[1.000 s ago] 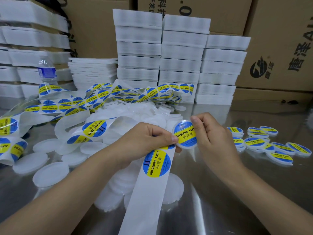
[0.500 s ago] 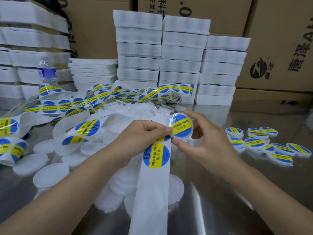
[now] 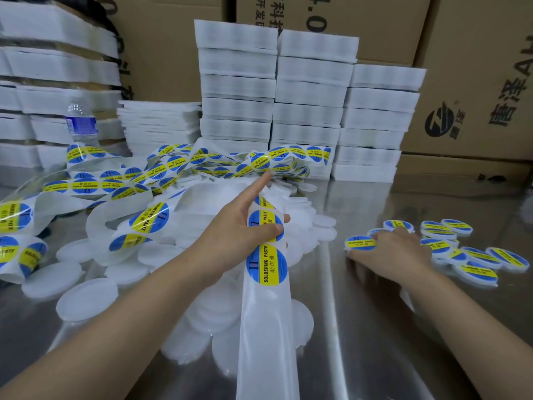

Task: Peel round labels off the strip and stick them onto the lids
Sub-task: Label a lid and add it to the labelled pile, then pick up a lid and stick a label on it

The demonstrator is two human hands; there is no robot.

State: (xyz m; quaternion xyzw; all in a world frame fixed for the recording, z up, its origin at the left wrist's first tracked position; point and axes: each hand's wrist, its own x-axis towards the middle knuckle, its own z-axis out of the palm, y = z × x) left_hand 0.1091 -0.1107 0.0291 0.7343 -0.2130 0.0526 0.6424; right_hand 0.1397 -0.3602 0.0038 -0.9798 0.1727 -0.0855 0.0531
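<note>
My left hand [image 3: 239, 226] pinches the white backing strip [image 3: 265, 327] with its thumb on a blue and yellow round label [image 3: 265, 223]; its index finger points straight ahead. Another round label [image 3: 269, 265] sits on the strip just below the thumb, and the bare strip hangs toward me. My right hand [image 3: 389, 252] is low over the table at the right and holds a labelled lid [image 3: 360, 243] at the edge of the group of labelled lids [image 3: 476, 269]. Plain white lids [image 3: 86, 295] lie heaped under and left of my left hand.
More label strip [image 3: 161, 174] lies tangled across the back of the steel table [image 3: 375, 342]. Stacks of white foam trays [image 3: 311, 111] and cardboard boxes [image 3: 476, 82] stand behind. A water bottle [image 3: 80, 122] stands at the back left.
My right hand carried the labelled lid away from the strip, right and down to the labelled lids. My left hand moved up along the strip and stretched out its index finger.
</note>
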